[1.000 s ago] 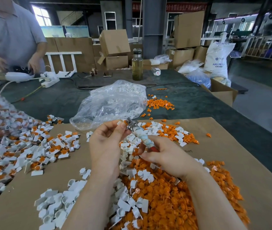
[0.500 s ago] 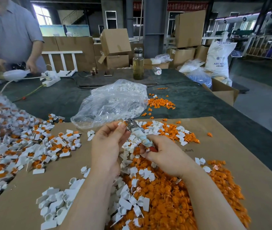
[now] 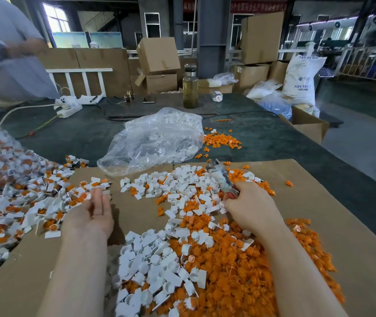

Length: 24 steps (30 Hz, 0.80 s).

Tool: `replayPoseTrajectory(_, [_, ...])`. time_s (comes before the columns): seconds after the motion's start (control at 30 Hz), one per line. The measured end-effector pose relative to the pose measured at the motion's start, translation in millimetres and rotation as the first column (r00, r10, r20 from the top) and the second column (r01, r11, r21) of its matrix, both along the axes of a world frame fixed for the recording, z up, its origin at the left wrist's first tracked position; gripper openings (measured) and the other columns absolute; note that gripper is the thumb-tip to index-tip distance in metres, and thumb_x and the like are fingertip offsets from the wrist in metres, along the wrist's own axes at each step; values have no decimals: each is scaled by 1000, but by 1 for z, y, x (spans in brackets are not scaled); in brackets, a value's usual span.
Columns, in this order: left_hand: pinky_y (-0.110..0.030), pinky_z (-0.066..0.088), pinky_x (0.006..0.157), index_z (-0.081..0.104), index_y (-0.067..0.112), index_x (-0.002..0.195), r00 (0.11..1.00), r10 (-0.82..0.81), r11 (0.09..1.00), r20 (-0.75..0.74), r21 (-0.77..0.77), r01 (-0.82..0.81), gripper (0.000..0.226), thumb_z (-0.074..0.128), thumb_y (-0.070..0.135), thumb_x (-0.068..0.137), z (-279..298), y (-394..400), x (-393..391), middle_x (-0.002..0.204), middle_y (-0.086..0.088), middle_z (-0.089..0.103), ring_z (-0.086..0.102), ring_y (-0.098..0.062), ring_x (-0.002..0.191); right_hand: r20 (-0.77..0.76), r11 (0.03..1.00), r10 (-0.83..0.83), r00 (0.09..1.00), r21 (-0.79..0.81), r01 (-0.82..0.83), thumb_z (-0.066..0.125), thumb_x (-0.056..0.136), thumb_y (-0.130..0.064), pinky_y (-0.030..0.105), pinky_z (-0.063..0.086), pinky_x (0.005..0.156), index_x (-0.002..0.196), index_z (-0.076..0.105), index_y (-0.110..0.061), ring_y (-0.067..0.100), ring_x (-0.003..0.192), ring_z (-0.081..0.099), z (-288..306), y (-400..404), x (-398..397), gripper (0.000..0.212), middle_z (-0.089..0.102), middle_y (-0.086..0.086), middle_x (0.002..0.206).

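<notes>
Left hand [image 3: 93,211] swings off to 9 o'clock, released; right hand [image 3: 249,207] grasps tool [image 3: 220,177] by red handle, seemingly light, stiff.

Both bare forearms are reaching forward, well apart. The left hand [image 3: 93,211] is lying with its palm turned up and inward. Its fingers are hanging loose and nearly straight, pointing away from the body and holding nothing. The right hand [image 3: 250,205] is sitting knuckles-up with the wrist bending slightly inward. Its fingers are curling round the near end of a tool [image 3: 221,178], which is sticking out up and forward.
</notes>
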<state>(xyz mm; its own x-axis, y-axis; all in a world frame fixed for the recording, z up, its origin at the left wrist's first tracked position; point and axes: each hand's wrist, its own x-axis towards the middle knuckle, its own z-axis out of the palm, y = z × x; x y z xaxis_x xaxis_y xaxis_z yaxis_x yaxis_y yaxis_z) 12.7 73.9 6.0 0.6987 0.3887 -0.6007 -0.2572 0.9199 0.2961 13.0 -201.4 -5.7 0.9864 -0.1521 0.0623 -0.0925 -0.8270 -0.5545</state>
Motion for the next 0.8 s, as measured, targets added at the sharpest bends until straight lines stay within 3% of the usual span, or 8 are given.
replayPoseTrajectory(0.13, [-27, 59, 77, 55, 6, 136, 997, 78, 995, 30, -60, -76, 36, 34, 16, 107, -2, 6, 0, 100, -8, 71, 73, -13, 82, -59, 997, 52, 997, -61, -56, 57, 89, -29, 24, 34, 50, 76, 53, -25, 11, 65, 55, -1, -2, 0, 14, 58, -4, 74])
replayPoseTrajectory(0.27, [-32, 50, 102, 46, 13, 144, 998, 56, 998, 36, -21, -55, 43, 23, 17, 108, -2, 4, 0, 124, -9, 66, 65, -20, 115, -65, 988, 150, 987, -34, -152, 61, 87, -30, 25, 40, 50, 73, 56, -22, 12, 64, 59, -3, 5, 1, 16, 61, -3, 72])
replayPoseTrajectory(0.37, [-31, 57, 88, 59, 7, 120, 998, -53, 998, -31, 32, 54, 26, 39, 16, 105, 0, -1, 0, 105, -10, 72, 70, -20, 103, -109, 975, 195, 975, -89, -205, 62, 86, -41, 29, 50, 57, 76, 57, -24, 13, 68, 61, -5, 12, 1, 21, 62, -4, 76])
replayPoseTrajectory(0.47, [-29, 58, 77, 63, 7, 111, 952, -279, 923, -126, 237, 302, 16, 56, 12, 99, 2, -12, 0, 99, -7, 74, 71, -17, 92, -107, 967, 194, 975, -146, -209, 63, 84, -49, 28, 47, 57, 76, 55, -25, 10, 70, 58, -7, 18, 0, 26, 59, -7, 77])
replayPoseTrajectory(0.6, [-27, 57, 72, 70, 14, 103, 838, -441, 529, -320, 662, 531, 11, 65, 14, 94, 4, -33, 0, 90, 0, 75, 68, -11, 85, -98, 966, 209, 973, -132, -221, 64, 82, -55, 28, 44, 57, 78, 54, -27, 10, 73, 57, -7, 23, 0, 30, 59, -9, 80])
replayPoseTrajectory(0.67, [-32, 51, 84, 72, 26, 100, 805, -358, 109, -473, 835, 539, 12, 67, 17, 93, 1, -41, -4, 101, 8, 72, 64, -12, 94, -93, 964, 216, 972, -137, -227, 64, 82, -57, 29, 47, 60, 80, 55, -28, 11, 76, 58, -7, 25, -1, 30, 59, -10, 81])
replayPoseTrajectory(0.73, [-37, 51, 95, 72, 32, 103, 761, -279, -302, -586, 806, 510, 18, 66, 18, 93, -5, -46, -7, 111, 11, 66, 62, -13, 102, -92, 955, 231, 969, -167, -243, 63, 82, -57, 31, 51, 65, 82, 56, -28, 13, 78, 59, -8, 27, -1, 30, 58, -10, 82])
replayPoseTrajectory(0.8, [-36, 56, 89, 72, 30, 109, 721, -263, -490, -641, 733, 472, 22, 65, 16, 94, -10, -50, -7, 111, 9, 67, 64, -13, 97, -91, 949, 239, 967, -187, -252, 62, 84, -54, 34, 55, 68, 85, 58, -27, 14, 78, 59, -9, 29, -1, 27, 59, -9, 83])
